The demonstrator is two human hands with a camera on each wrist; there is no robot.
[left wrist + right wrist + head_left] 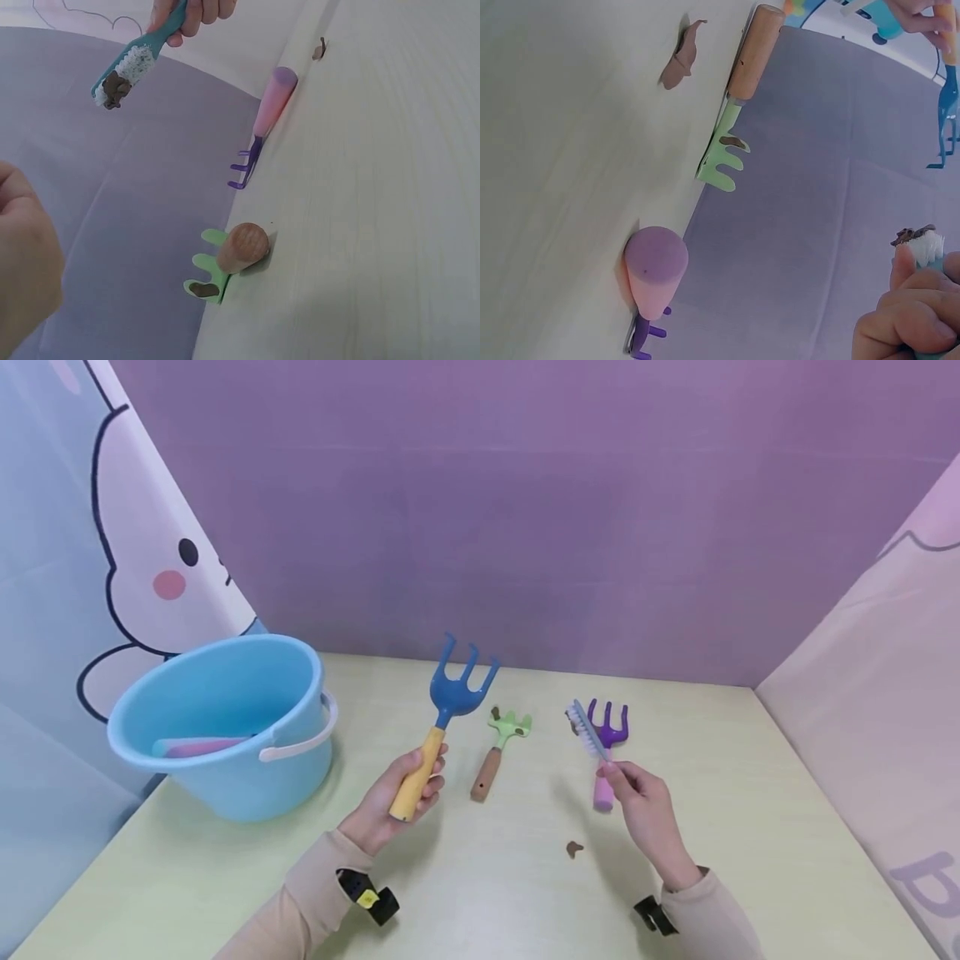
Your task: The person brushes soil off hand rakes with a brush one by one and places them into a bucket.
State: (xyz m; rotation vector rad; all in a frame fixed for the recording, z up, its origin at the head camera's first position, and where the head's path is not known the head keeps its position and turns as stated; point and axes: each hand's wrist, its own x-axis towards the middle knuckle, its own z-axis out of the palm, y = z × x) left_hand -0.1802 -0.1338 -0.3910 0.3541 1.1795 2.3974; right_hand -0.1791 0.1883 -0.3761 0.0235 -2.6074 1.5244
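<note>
My left hand [393, 793] grips the yellow handle of a blue three-pronged hand rake [453, 693], held up with its prongs away from me. My right hand [647, 806] pinches the handle end of a small blue brush [161, 36] with white bristles. A brown clump [116, 88] clings to the bristle tips. Under the brush lies a purple hand rake [611, 735] with a pink handle. Between the hands, a light green hand rake [510, 727] with a wooden handle lies on the table, brown bits on its head.
A light blue bucket [258, 785] with a white handle stands at the left, a pink and blue item [202, 747] inside it. One brown scrap [573, 849] lies on the pale table [495, 893]. Purple cloth [525, 527] hangs behind, with printed cloths at both sides.
</note>
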